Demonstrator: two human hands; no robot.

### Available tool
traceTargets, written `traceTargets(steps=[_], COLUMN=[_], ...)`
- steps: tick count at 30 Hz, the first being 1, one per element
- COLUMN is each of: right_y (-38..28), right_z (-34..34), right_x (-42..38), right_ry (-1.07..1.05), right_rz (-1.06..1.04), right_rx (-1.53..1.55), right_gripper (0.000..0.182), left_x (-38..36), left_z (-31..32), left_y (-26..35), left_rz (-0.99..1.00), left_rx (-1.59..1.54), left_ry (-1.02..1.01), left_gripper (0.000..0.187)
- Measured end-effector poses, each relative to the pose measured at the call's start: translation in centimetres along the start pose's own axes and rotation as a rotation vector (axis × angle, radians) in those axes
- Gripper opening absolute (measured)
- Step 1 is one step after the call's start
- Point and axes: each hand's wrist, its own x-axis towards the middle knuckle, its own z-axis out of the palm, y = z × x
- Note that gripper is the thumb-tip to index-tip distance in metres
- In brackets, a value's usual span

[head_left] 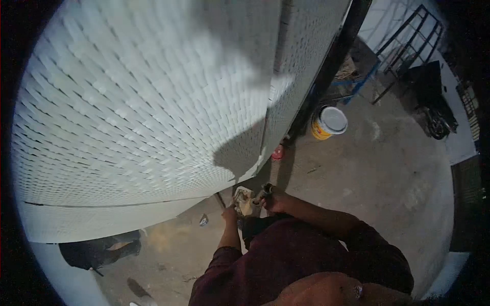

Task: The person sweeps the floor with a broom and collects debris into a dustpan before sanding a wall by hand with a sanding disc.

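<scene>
In the head view my left hand (230, 212) is closed low beside the woven panel's bottom edge. A thin dark rod (220, 200) sticks up out of its fingers. My right hand (276, 199) is wrapped round a dark tool with a rounded end (267, 189); its exact kind is too dim to make out. Between the two hands lies a pale, stained object (244, 200), partly covered by them. A large white woven panel (153, 112) rises in front of me, its lower corner just above both hands.
A yellow paint bucket with a grey lid (334, 120) stands on the floor at right, near a small red object (277, 152). Farther back are a blue-edged table (365, 81) and a dark metal frame (413, 41). A black bag-like item (102, 250) lies at lower left.
</scene>
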Motion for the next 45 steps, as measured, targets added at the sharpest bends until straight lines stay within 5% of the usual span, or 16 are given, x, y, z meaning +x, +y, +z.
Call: traceTargets(steps=[4, 8, 10, 12, 16, 18, 20, 24, 26, 30, 32, 37, 39, 41, 45], right_y=[3.6, 2.3, 3.1, 2.2, 3.0, 3.1, 5.4, 6.8, 7.3, 8.8, 10.5, 12.9, 13.9, 15.2, 18.4], right_z=[5.5, 10.2, 11.7, 12.7, 15.7, 14.1, 18.1, 14.7, 14.4, 15.7, 17.1, 15.0, 14.2, 15.2, 14.0], right_x=[21.6, 19.7, 25.8, 27.2, 28.6, 30.4, 27.1, 30.3, 31.3, 32.4, 32.6, 33.9, 33.3, 32.4, 29.7], right_ry=[0.001, 0.151, 0.13, -0.06, -0.012, 0.199, 0.13, 0.024, 0.005, -0.189, 0.069, -0.046, -0.115, 0.08, 0.171], right_rz=[0.216, 0.175, 0.161, 0.262, 0.117, 0.186, 0.159, 0.149, 0.09, 0.204, -0.036, -0.068, -0.109, -0.109, -0.266], right_rx=[-0.109, -0.179, -0.263, -0.25, -0.321, -0.432, -0.381, -0.413, -0.369, -0.308, -0.398, -0.303, -0.296, -0.364, -0.386], right_gripper=[0.032, 0.04, 0.042, 0.042, 0.04, 0.042, 0.047, 0.058, 0.085, 0.084, 0.081, 0.075, 0.072, 0.067, 0.062], left_x=[14.7, 14.4, 17.0, 16.9, 14.5, 16.7, 13.9, 13.4, 13.7, 12.7, 14.1, 13.9, 13.8, 13.4, 13.5], left_z=[-1.2, 1.0, 0.3, 0.6, 0.5, 7.9, 7.0, 9.9, 8.3, 0.2, -0.9, -9.3, -11.9, -14.0, -14.2], left_y=[-11.8, -10.7, -14.0, -15.0, -16.9, -20.5, -22.4, -27.7, -29.9, -32.2, -33.6, -32.3, -31.4, -30.9, -30.3], left_rz=[-0.001, -0.038, 0.146, 0.142, 0.186, 0.235, 0.192, 0.091, 0.101, 0.072, 0.102, 0.181, 0.159, 0.137, 0.345], left_rx=[0.017, -0.152, -0.311, -0.427, -0.449, -0.641, -0.614, -0.776, -0.767, -0.791, -0.846, -0.625, -0.651, -0.683, -0.764], left_ry=[0.031, -0.056, -0.088, -0.12, -0.185, -0.283, -0.294, -0.282, -0.285, -0.181, -0.13, 0.106, 0.021, -0.069, 0.199], left_gripper=[0.022, 0.025, 0.029, 0.031, 0.041, 0.041, 0.038, 0.033, 0.034, 0.04, 0.042, 0.051, 0.057, 0.064, 0.077])
